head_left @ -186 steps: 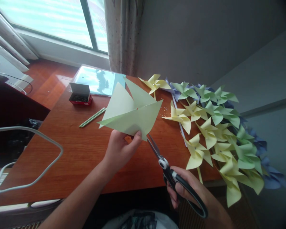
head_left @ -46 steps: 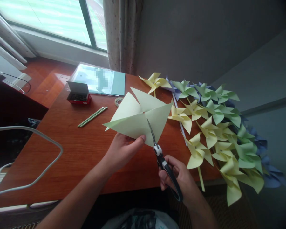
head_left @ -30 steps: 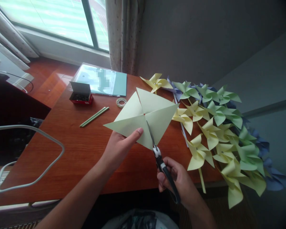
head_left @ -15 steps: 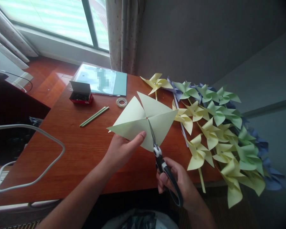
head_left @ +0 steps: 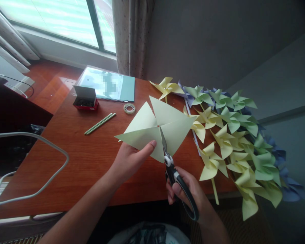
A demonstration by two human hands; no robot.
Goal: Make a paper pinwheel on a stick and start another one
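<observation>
A pale green square of paper point(head_left: 139, 120), slit from its corners toward the middle, is gripped at its near left edge by my left hand point(head_left: 132, 157). The thumb lies on top; the fingers are hidden underneath. My right hand point(head_left: 186, 189) is closed round the dark handles of a pair of scissors point(head_left: 169, 161). Their blades lie over the paper's near part, with the tips close to a small reddish dot at its centre. To the right, several finished paper pinwheels point(head_left: 212, 162) in yellow, green and blue-purple lie bunched together.
On the wooden table point(head_left: 88, 176) stand an open red box point(head_left: 85, 103) and a roll of tape point(head_left: 129, 108). Two green sticks point(head_left: 100, 123) lie in front of the box. Behind is a clear-wrapped blue packet point(head_left: 127, 88). A white cable point(head_left: 63, 152) loops over the left side.
The paper has shifted slightly to the right and tilted a little. The scissor handles have swung slightly right, while the tips stay near the paper's centre.
</observation>
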